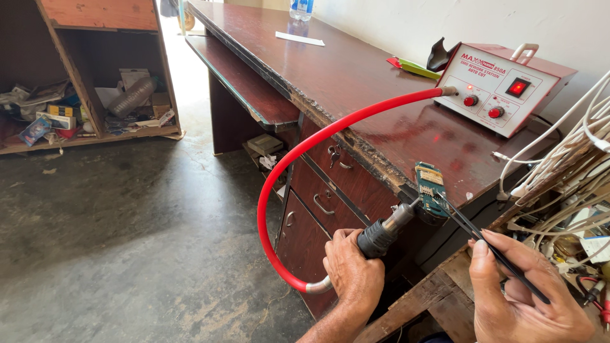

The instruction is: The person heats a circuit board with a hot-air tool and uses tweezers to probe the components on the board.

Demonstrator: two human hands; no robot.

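My left hand (351, 270) grips the black handle of a hot air gun (387, 232), whose metal nozzle points at a small green circuit board (431, 188). The board stands on edge at the rim of the dark wooden desk (356, 70). My right hand (524, 293) holds thin black tweezers (483, 244) whose tips touch the board's lower right side. A thick red hose (298, 159) loops from the gun's handle up to a red and white rework station (502, 86) on the desk, where a red light glows.
White cables (565, 152) and a heap of loose wires lie at the right. A rough wooden bench (438, 289) sits under my hands. The desk has drawers (321, 194) with a key. A cluttered low shelf (82, 101) stands far left on a concrete floor.
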